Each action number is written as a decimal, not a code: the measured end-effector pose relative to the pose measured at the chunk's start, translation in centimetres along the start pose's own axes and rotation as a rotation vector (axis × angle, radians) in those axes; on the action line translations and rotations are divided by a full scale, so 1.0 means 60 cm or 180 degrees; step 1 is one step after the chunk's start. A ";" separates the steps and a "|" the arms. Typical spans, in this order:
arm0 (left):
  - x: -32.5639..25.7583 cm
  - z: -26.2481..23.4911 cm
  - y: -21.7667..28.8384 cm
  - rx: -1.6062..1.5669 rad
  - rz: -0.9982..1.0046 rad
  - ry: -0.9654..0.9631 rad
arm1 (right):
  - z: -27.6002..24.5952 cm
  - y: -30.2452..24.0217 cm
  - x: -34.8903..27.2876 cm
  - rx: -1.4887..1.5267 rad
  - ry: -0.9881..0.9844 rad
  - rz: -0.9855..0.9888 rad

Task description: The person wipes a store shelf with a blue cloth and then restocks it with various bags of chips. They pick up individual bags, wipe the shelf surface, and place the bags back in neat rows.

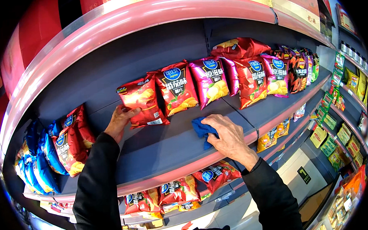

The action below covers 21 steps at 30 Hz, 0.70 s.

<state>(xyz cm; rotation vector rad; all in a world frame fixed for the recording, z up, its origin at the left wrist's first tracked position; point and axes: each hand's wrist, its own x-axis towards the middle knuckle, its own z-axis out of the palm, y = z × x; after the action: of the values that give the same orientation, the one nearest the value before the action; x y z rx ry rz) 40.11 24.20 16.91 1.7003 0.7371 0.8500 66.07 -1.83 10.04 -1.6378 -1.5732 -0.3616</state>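
My left hand [120, 121] grips the lower left side of a red chip bag [141, 101], its thumb across the front. This bag shows its back panel and leans beside another red chip bag [177, 90]. In my right hand [230, 137] a crumpled blue cloth [202, 130] is bunched under the fingers, against the dark grey shelf [169, 144] near its pink front edge. A magenta chip bag [209, 82] stands behind the cloth, farther back on the shelf.
Red chip bags [72, 140] and blue bags [42, 168] stand at the shelf's left end. More bags [252, 81] crowd its right side, one lying on top. The pink-edged upper shelf [147, 22] overhangs. Red bags [179, 191] fill the shelf below; a side rack [355, 83] stands right.
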 end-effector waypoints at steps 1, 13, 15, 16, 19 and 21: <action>0.007 -0.003 -0.006 0.0012 0.0073 -0.0020 | 0.000 -0.001 0.000 0.0007 0.0022 -0.0015; -0.024 0.032 -0.008 -0.0092 0.0600 0.0054 | 0.002 -0.001 -0.001 -0.0034 0.0092 -0.0085; -0.025 0.032 -0.008 -0.0064 0.0613 0.0013 | 0.001 -0.002 -0.001 -0.0031 0.0078 -0.0096; -0.022 0.028 -0.013 -0.0034 0.0544 0.0073 | 0.003 -0.002 0.000 -0.0046 0.0082 -0.0112; -0.012 0.025 -0.016 -0.0127 0.0411 0.0238 | 0.003 -0.001 0.000 -0.0089 0.0127 -0.0157; -0.029 0.042 0.011 -0.0409 0.0393 0.0360 | 0.003 0.006 -0.001 -0.0071 0.0180 -0.0185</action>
<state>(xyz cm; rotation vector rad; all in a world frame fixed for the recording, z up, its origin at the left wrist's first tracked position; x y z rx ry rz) 41.23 21.28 16.75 1.6057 0.6435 1.0643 66.33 -1.70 9.74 -1.5877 -1.5820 -0.4539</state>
